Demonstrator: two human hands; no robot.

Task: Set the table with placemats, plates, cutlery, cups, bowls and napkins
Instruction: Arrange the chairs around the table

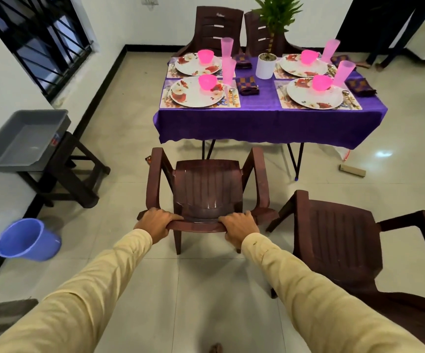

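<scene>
Curled round the back rail of the chair [206, 184], my left hand [155, 224] and right hand [237, 225] hold it evenly, seat pointing at the set table [257, 123], which lies straight ahead and well apart, so I'd push forward.

Open floor [119, 154] before table [270, 123] — second chair [344, 240] crowds right.

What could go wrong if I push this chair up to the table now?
The left hand and right hand grip the backrest of the chair. Pushed too far, its armrests could snag the hanging purple tablecloth and tip the tall pink cups. The second chair stands close on the right; the two might knock together.
</scene>
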